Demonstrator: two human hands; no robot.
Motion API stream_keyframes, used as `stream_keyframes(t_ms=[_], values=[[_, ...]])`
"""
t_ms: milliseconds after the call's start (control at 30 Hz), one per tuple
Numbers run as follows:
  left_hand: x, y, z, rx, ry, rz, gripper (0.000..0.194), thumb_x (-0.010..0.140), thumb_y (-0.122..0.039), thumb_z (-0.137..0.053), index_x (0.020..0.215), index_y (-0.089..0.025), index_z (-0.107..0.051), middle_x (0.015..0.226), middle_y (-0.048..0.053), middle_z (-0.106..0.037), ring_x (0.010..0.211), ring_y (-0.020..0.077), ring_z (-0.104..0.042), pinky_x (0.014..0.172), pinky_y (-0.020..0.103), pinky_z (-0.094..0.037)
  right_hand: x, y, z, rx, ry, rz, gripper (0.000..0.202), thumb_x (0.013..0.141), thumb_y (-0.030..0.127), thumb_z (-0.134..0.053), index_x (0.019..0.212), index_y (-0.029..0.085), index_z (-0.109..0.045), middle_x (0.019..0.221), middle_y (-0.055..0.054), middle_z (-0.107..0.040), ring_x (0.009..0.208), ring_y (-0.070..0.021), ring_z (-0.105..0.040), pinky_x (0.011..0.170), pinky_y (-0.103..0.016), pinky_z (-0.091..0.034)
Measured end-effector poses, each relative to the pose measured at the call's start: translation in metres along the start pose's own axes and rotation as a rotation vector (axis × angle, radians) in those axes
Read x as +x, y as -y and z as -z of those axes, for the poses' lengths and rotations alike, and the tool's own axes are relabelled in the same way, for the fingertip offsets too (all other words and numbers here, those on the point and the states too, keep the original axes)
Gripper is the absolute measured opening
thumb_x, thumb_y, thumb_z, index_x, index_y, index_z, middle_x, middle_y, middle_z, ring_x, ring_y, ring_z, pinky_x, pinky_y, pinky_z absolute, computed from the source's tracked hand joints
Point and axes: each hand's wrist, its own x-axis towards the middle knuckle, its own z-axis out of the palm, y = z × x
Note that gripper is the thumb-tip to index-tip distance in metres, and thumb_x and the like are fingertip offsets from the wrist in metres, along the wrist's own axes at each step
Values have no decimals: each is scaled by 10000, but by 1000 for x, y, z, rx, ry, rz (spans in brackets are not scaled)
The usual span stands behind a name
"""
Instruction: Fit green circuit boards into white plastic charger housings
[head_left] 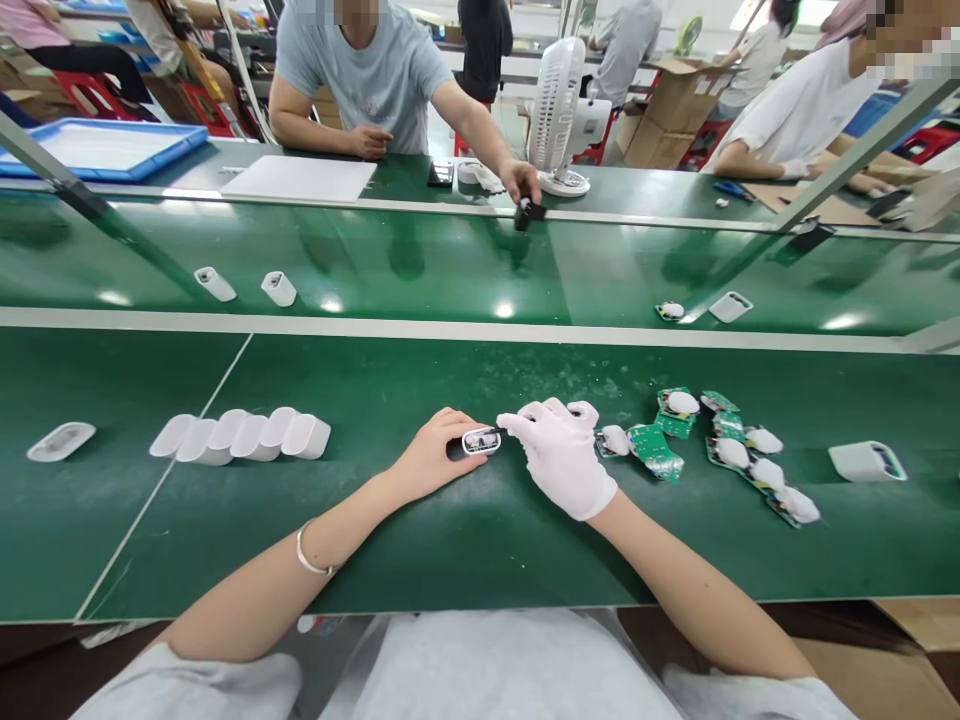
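My left hand (439,455), bare with a bracelet at the wrist, is closed around a small white plastic housing (481,441). A dark part shows at the housing's left side, and its open end reveals electronics inside. My right hand (559,450), in a white glove, is at the housing's right end with its fingers bent. A thin dark bit shows at its fingertips, too small to name. Green circuit boards (655,452) with white round parts lie just right of the glove. Several white housings (240,435) stand in an overlapping row to the left.
Another housing (866,461) lies far right, more circuit boards (765,470) before it, and a white shell (61,442) far left. Beyond a pale rail (420,325), a green strip carries housings (279,289). Across it a co-worker's hand (520,182) holds a black item near a white fan (556,115).
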Motion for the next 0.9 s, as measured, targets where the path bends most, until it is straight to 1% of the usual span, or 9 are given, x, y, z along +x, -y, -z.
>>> stream_keyframes(t_ms=[167,267,367,467,533,667,833,900], values=[[0,0,0,12,13,-14,266,766,-282,-670,1030,-243,-664,957,22,-664,909,197,-537,822,355,-475,1,-3,4,6,39,1,313,811,51,-504,910,301,-665,815,15,-669,804,-146,-504,781,-383,-162],[0,0,-1,11,9,-15,251,766,-282,-669,1014,-242,-668,950,22,-661,900,194,-537,808,348,-477,1,-5,5,28,22,-32,288,837,83,-499,928,299,-666,829,13,-669,803,-143,-508,773,-374,-168],[0,0,-1,15,8,-15,244,762,-286,-673,1001,-238,-670,953,24,-660,898,196,-540,812,350,-477,1,-3,3,56,14,-37,293,848,96,-493,963,306,-662,838,17,-665,793,-135,-508,765,-365,-174],[0,0,0,16,3,-17,263,760,-282,-673,1019,-236,-666,951,25,-662,900,195,-544,818,348,-478,2,2,-2,39,43,-23,294,839,82,-480,915,301,-662,794,22,-650,771,-142,-497,752,-368,-169],[0,-1,0,15,0,-16,262,760,-278,-672,1019,-236,-666,945,25,-663,896,194,-547,813,344,-479,1,3,-4,31,59,-38,298,831,71,-474,882,296,-662,765,21,-639,762,-148,-490,745,-370,-164],[0,-2,0,23,9,-11,251,760,-280,-670,1007,-237,-669,950,24,-663,894,194,-548,812,344,-478,0,2,-5,59,43,-75,301,848,86,-463,918,301,-662,791,17,-647,759,-143,-485,741,-363,-164],[0,-2,0,32,10,-17,240,766,-292,-662,995,-220,-669,934,30,-660,878,192,-547,797,344,-480,0,5,-4,-9,55,-40,299,798,58,-489,880,290,-658,768,13,-637,766,-149,-473,727,-368,-154],[0,-2,0,34,7,-16,232,767,-296,-659,986,-221,-669,933,31,-659,880,193,-550,796,346,-481,0,4,-2,2,41,-47,286,806,69,-495,882,289,-662,773,11,-643,765,-144,-476,728,-366,-157]])
